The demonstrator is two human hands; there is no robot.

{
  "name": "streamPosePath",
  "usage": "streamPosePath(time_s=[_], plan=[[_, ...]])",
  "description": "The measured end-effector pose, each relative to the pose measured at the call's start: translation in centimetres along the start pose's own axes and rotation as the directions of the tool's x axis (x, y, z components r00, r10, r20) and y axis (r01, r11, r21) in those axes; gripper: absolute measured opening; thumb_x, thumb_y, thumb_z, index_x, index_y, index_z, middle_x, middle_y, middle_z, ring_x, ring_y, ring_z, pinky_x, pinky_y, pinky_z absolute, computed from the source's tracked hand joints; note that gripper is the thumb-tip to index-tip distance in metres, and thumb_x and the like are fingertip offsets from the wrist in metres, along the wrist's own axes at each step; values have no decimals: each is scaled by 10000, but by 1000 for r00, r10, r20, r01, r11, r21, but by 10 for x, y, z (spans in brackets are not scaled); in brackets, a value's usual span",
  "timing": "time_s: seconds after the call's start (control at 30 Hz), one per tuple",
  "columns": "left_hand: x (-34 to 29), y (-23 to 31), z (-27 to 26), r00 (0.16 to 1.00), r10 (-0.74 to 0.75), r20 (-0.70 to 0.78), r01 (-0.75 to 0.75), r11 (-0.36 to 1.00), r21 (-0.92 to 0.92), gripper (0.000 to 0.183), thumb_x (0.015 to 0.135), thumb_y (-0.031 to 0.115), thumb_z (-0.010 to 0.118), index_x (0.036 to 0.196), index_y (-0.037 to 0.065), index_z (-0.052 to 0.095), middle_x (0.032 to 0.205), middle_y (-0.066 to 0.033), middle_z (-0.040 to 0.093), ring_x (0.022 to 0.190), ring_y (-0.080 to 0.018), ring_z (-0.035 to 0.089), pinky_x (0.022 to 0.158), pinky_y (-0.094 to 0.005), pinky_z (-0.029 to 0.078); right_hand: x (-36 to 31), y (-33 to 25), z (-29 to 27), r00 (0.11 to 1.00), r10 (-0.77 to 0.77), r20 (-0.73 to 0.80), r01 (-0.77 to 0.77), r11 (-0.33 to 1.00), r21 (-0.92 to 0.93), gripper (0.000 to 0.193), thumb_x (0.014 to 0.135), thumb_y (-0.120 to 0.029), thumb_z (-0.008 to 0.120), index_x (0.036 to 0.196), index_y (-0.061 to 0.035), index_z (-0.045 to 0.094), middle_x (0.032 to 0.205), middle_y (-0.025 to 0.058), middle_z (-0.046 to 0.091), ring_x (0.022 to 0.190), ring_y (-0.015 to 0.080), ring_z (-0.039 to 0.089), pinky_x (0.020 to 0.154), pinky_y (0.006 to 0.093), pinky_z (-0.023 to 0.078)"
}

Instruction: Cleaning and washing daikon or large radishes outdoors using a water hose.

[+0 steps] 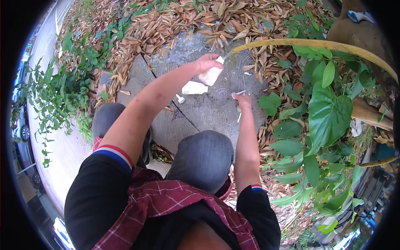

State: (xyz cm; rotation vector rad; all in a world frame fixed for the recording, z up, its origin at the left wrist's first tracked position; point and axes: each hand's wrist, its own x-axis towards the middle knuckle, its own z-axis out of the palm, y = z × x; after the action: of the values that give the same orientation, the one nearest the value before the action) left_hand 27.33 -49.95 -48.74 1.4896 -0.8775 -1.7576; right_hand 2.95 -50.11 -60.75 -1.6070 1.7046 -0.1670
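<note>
The left hand (209,63) curls around the upper end of a white bottle (211,76), beside the yellow hose (291,42). The bottle looks light, fairly stiff, probably slick when wet; its body offers the surest hold. The right hand (243,101), nearer the person, pinches a slim white piece (238,93).

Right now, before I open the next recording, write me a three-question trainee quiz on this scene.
1. Which hand holds the squarish white plastic bottle at the tip of the long yellow hose?
2. True or false: the other white plastic bottle stands upright on the grey concrete slab.
3. Beyond the slab lie: A) gravel, B) dry brown leaves, C) snow?
Key: 1. The left hand. 2. False; it lies on its side. 3. B.
</note>
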Motion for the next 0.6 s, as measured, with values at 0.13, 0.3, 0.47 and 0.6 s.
streamPosePath(time_s=[0.13, 0.3, 0.47, 0.6], plan=[[8, -10, 3, 983, 86, -162, -117, 974, -194, 520, 650, 104, 646, 1122, 49, 436, 962, -51, 542, 862, -171, 533, 747, -300, 431, -41, -78, -43, 995, -39, -96, 76, 903, 423, 490, 639, -318, 684, 990, 3, 569, 913, 166, 600, 852, 223, 577, 760, 294, 427], [5, -2, 13, 977, 99, -190, -166, 910, -379, 807, 576, 63, 733, 1240, 25, 275, 1090, -104, 487, 947, -230, 516, 809, -362, 418, -47, -137, -71, 969, -207, 136, 142, 914, 379, 678, 629, -340, 696, 1167, -24, 430, 990, 148, 567, 889, 213, 553, 784, 305, 418], [-1, -9, 6, 984, 69, -166, -153, 805, -573, 834, 598, 172, 756, 1244, 22, 251, 1120, -142, 457, 975, -250, 502, 810, -359, 437, -62, -194, -65, 917, -143, 371, 49, 967, 251, 777, 574, -327, 738, 1185, 2, 387, 1058, 136, 531, 960, 212, 517, 817, 307, 400], [-4, -15, 4, 998, 43, 46, -4, 770, -638, 646, 702, 347, 656, 1180, 30, 359, 1066, -108, 505, 980, -222, 502, 806, -370, 437, -44, -159, -39, 930, -72, 359, -128, 855, 503, 854, 589, -282, 732, 1256, -31, 261, 1109, 125, 479, 1015, 226, 465, 810, 320, 382]])
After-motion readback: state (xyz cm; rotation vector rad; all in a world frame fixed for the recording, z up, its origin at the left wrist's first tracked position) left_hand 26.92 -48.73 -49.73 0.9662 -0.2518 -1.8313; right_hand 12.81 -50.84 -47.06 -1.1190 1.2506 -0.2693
